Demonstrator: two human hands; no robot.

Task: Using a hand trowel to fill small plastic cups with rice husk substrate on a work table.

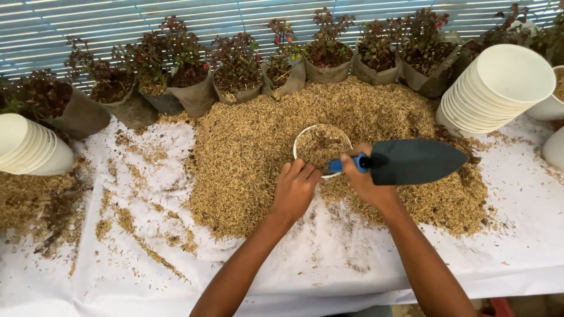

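Left of the husk heap [258, 152] lies a stack of white pots [29, 147] on its side. Your left hand [295, 189] rests curled on the heap, touching the near rim of the white pot [321, 145] sunk into it and filled with husk. Your right hand [365, 176] grips the blue-handled black trowel [405, 161], blade over the heap's right side.

Both bare forearms enter from the bottom edge, near centre, and angle upward to converge at mid-frame. Left hand [295, 189]: palm down, fingers curled forward, knuckles toward the top of the frame, wrist straight. Right hand [364, 176]: closed in a fist-like grip, thumb side up, wrist bent slightly inward. The hands sit just beside each other, not touching.
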